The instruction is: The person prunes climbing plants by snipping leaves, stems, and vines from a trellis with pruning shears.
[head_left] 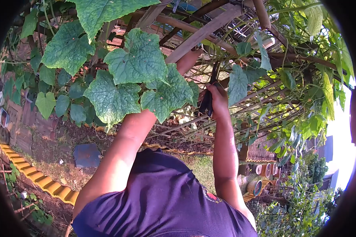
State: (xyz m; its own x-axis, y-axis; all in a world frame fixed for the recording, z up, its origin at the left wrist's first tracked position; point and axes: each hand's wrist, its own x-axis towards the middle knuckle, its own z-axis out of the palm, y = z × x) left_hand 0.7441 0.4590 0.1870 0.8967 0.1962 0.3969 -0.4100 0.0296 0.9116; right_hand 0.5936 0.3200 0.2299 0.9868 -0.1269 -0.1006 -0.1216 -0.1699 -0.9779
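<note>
My right hand (219,100) is wrapped round the black handles of pruning shears (206,102), whose dark blades point up among thin vines. To the left, my left hand (189,60) reaches up behind broad green leaves (136,61) and a weathered wooden slat (205,33). Leaves cover much of that forearm, and the slat hides part of the hand, so I cannot tell what its fingers hold. The left hand is a little above and left of the shear blades. A drooping leaf (238,85) hangs just right of my right hand.
A trellis of wooden poles (296,57) and thin sticks spreads overhead, thick with vines. Ridged yellow edging (39,177) borders the soil at left. A flat dark slab (87,155) lies on the ground. Several pots (266,170) line the right side.
</note>
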